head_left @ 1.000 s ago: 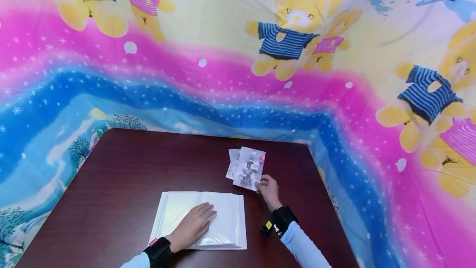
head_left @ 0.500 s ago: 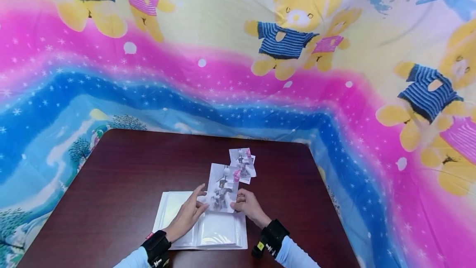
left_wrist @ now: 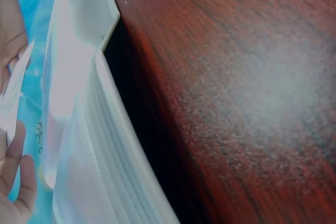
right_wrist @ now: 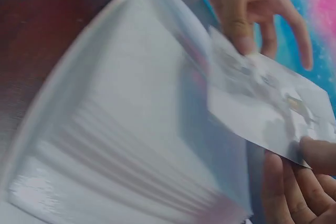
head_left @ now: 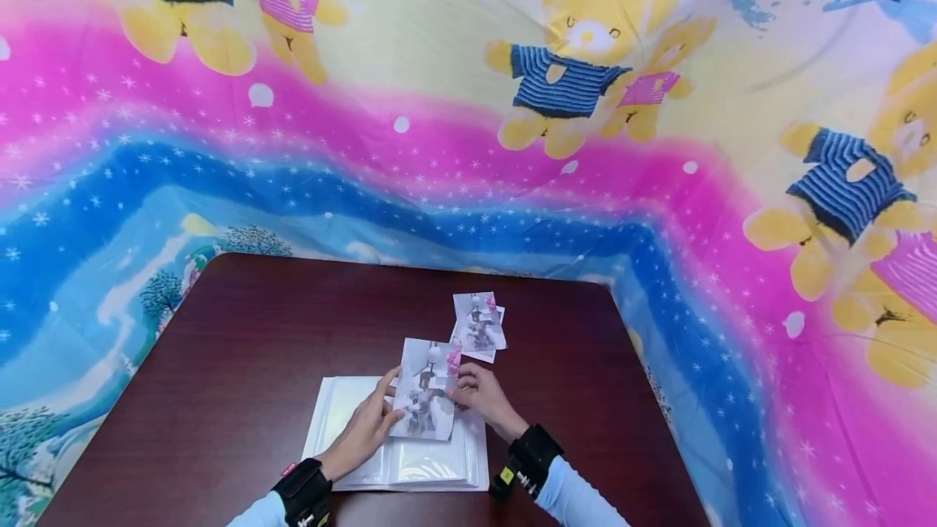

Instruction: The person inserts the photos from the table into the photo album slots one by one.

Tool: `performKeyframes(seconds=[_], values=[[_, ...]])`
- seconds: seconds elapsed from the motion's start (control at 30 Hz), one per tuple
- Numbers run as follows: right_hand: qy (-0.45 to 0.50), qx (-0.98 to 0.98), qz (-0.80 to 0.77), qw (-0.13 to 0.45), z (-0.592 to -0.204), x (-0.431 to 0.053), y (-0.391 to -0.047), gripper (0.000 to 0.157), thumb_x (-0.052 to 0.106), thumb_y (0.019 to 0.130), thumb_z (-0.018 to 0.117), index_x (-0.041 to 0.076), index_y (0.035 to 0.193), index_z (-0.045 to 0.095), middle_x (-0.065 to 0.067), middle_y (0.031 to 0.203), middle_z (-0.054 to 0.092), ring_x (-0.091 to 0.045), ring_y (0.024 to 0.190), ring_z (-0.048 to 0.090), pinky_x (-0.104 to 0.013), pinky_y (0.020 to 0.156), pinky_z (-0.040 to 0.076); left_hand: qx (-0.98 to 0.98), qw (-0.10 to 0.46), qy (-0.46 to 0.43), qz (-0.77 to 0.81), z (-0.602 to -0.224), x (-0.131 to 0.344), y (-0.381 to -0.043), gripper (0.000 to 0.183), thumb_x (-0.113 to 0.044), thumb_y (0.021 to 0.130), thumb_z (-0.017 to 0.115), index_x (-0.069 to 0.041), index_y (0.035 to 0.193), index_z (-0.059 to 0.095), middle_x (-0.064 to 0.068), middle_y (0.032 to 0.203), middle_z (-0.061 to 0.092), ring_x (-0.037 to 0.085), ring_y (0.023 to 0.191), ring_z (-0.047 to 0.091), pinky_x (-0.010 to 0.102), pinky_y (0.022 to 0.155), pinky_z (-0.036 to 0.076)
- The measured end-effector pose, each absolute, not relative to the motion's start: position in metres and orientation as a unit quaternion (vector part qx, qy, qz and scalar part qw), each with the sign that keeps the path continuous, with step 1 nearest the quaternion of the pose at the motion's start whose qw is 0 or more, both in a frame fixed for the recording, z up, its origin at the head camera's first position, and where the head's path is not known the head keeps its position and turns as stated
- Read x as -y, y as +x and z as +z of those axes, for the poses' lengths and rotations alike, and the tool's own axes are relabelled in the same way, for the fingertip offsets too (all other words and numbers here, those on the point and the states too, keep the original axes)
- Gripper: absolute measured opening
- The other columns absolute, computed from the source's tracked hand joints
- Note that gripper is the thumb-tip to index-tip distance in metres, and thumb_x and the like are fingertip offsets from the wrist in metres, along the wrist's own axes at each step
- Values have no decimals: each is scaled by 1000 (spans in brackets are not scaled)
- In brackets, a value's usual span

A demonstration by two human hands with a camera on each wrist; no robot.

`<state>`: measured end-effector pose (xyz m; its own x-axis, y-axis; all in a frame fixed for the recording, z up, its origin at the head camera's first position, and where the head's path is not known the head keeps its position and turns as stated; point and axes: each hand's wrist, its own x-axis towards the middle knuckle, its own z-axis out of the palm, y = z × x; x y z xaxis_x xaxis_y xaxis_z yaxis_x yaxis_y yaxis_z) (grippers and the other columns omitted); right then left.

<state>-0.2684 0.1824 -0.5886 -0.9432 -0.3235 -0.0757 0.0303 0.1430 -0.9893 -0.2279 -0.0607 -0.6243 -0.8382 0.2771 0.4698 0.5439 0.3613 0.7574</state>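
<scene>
Both hands hold a greyish photo print [head_left: 424, 397] with a pink patch in its upper right corner, tilted above a white photo album [head_left: 432, 463]. On its left edge, my left hand [head_left: 359, 436] has the thumb in front and fingers behind. My right hand [head_left: 489, 399] pinches the opposite edge. In the right wrist view, the photo print [right_wrist: 273, 111] stretches between the two hands beside the album's clear-sleeved pages [right_wrist: 142, 77]. The album lies open, its page stack [left_wrist: 105, 145] seen edge-on in the left wrist view.
More photo prints [head_left: 479, 324] lie overlapping behind the album, a little to the right. Everything rests on a dark brown wooden table [head_left: 220, 372]. A patterned cloth [head_left: 410, 153] with bears hangs around the table's far and side edges.
My right hand has brought one photo print from the pile toward me and over the album. My left hand has risen off the pages and taken the print's left edge. Lately the print came lower.
</scene>
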Motion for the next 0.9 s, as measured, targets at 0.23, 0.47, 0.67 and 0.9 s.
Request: performKeyframes(seconds=[0.23, 0.47, 0.67, 0.9], values=[[-98, -746, -652, 96, -581, -185, -284, 17, -8, 91, 64, -15, 103, 54, -10, 84, 65, -9, 68, 62, -39, 63, 59, 828, 90, -237, -500, -625, 63, -224, 81, 3, 84, 74, 0, 151, 29, 15, 112, 60, 9, 77, 60, 27, 65, 51], [-80, -760, -645, 19, -570, -198, -310, 11, -7, 92, 63, -4, 92, 52, -6, 78, 62, -13, 68, 65, -51, 70, 58, 886, 80, -245, -385, -628, 60, -218, 81, -17, 84, 79, 7, 147, 34, 21, 127, 58, 35, 115, 57, 50, 93, 47], [-14, -773, -634, 18, -567, -195, -328, 14, -7, 93, 61, -9, 99, 49, -16, 82, 61, -25, 72, 66, -56, 77, 55, 873, 133, -383, -271, -634, 58, -228, 67, -28, 77, 83, 7, 128, 57, 31, 135, 52, 44, 126, 49, 53, 99, 44], [-9, -768, -639, 26, -572, -181, -335, 14, -6, 95, 61, -8, 100, 48, -21, 86, 62, -46, 82, 65, -56, 80, 55, 882, 76, -411, -218, -627, 58, -240, 75, -40, 78, 80, 7, 131, 57, 37, 144, 38, 49, 135, 36, 57, 107, 35]])
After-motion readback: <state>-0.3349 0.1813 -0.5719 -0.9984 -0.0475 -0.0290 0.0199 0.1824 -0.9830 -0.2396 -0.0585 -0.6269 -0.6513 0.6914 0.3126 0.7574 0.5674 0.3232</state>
